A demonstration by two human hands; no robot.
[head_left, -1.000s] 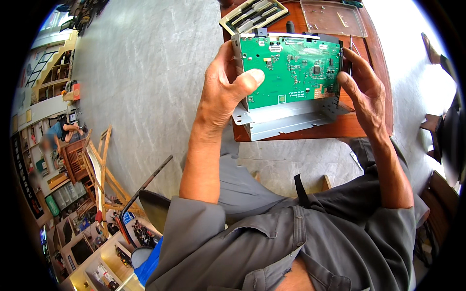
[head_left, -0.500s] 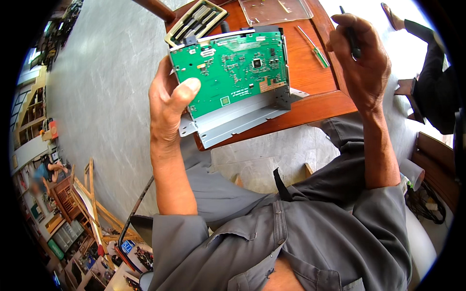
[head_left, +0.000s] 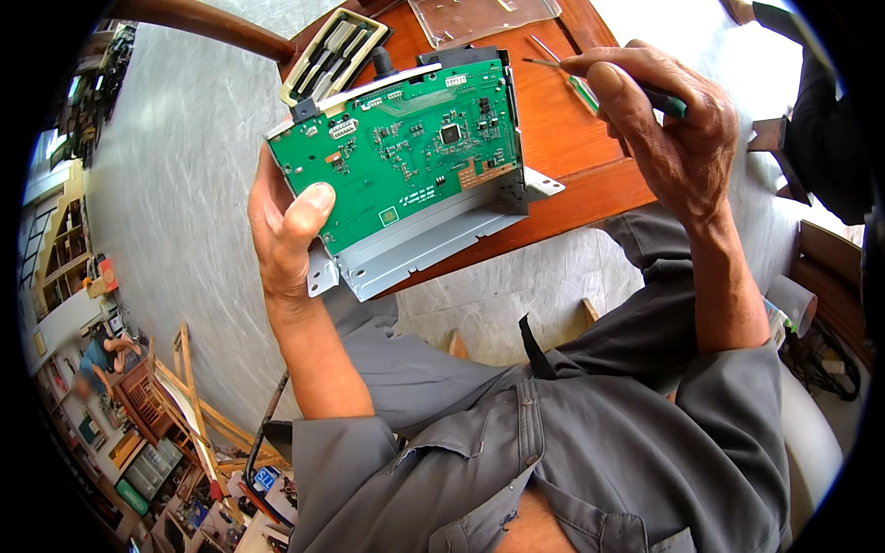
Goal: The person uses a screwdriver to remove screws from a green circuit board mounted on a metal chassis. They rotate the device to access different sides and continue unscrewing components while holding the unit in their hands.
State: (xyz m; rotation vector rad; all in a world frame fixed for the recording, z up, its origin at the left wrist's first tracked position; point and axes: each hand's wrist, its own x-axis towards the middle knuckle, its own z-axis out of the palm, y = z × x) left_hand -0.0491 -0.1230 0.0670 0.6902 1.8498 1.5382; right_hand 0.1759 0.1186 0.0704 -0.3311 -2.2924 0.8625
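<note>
My left hand (head_left: 288,226) is closed on the left edge of an electronic unit, its thumb pressed onto the green circuit board (head_left: 396,152). Below the board shows the unit's bent metal chassis (head_left: 433,241), with perforated tabs at both ends. The unit is tilted, its board face turned toward me, above the near edge of the wooden table. To the right of it, my right hand (head_left: 668,120) grips a small screwdriver (head_left: 666,101) with a dark green handle. Its thin tip points left, apart from the board. The fingers behind the unit are hidden.
On the wooden table (head_left: 590,184) lie a second screwdriver (head_left: 581,90), partly behind my right hand, a clear plastic tray (head_left: 479,20) with small parts, and a tool case (head_left: 336,55). Another person's dark-clothed leg (head_left: 816,138) is at the far right.
The unit has shifted left and tilted more. In my right hand the screwdriver has turned from roughly upright to pointing left, toward the unit. The whole view has shifted slightly.
</note>
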